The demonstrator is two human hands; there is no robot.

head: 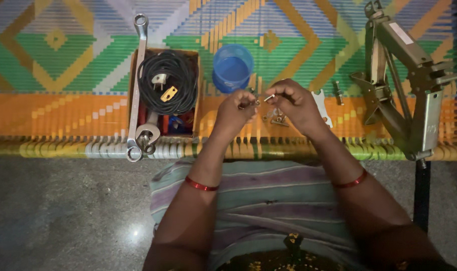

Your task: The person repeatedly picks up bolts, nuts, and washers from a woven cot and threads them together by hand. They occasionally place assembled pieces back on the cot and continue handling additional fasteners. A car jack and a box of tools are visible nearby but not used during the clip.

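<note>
My left hand (234, 111) pinches a small metal nut or fastener at its fingertips, over the woven mat. My right hand (295, 103) holds a short metal bolt (269, 97) between thumb and forefinger, its end pointing toward the left hand. The two hands are close together, a small gap between the pieces. Below them on the mat lies a little heap of loose bolts and nuts (275, 117). A red bangle sits on each wrist.
A blue plastic cup (232, 66) stands just beyond the hands. A cardboard box (164, 89) holds a coiled black cable with a plug. A long ring spanner (137, 80) lies left of it. A metal scissor jack (404, 80) stands at right, a flat spanner (321, 105) beside it.
</note>
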